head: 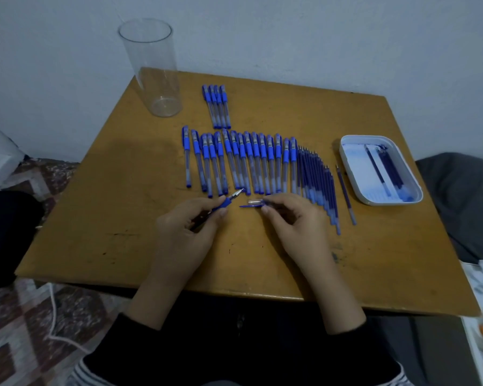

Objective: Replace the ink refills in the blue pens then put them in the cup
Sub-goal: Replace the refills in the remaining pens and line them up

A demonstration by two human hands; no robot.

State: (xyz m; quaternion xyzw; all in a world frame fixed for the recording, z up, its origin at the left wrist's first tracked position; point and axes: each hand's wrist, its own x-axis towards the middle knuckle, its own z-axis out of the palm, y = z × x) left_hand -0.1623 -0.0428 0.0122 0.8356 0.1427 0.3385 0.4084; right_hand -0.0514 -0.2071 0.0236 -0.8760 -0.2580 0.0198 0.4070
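My left hand (191, 227) grips an uncapped blue pen (229, 201) by its barrel, metal tip pointing up and right. My right hand (289, 218) pinches the pen's blue cap (253, 203), held level just right of the tip and apart from it. Behind the hands lies a long row of capped blue pens (240, 160). A smaller group of capped pens (217, 105) lies farther back. Loose ink refills (317, 182) fan out right of the row, one refill (345, 195) lying apart. A tall clear cup (154, 68) stands empty at the table's far left.
A white tray (354, 174) at the right holds a few refills. The wooden table (109, 190) ends close to my body. A wall stands behind it; patterned floor lies at left, grey fabric and papers at right.
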